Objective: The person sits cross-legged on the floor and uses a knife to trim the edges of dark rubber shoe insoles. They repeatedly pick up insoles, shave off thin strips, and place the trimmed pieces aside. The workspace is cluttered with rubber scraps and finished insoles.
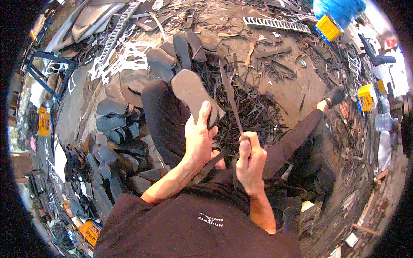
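Observation:
My left hand (198, 144) is closed round the heel end of a grey-brown shoe sole (187, 88), its thumb lying on the flat face. The sole tilts up and away from me above my bent left leg. In my right fist (251, 161) is a long, narrow knife (231, 96), blade pointing up and away, a little to the right of the sole and apart from it. A dark strip (207, 167) hangs below my left hand; what it belongs to is unclear. Under the blade lies a heap of thin black offcuts (254, 114).
Several dark soles (183, 49) are piled beyond my left knee, with more (112, 115) to its left. White cut-out webbing (129, 58) and a ladder-like strip (275, 25) lie farther off. Yellow boxes (328, 29), a blue bag (337, 10) and a plastic bottle (384, 122) stand around.

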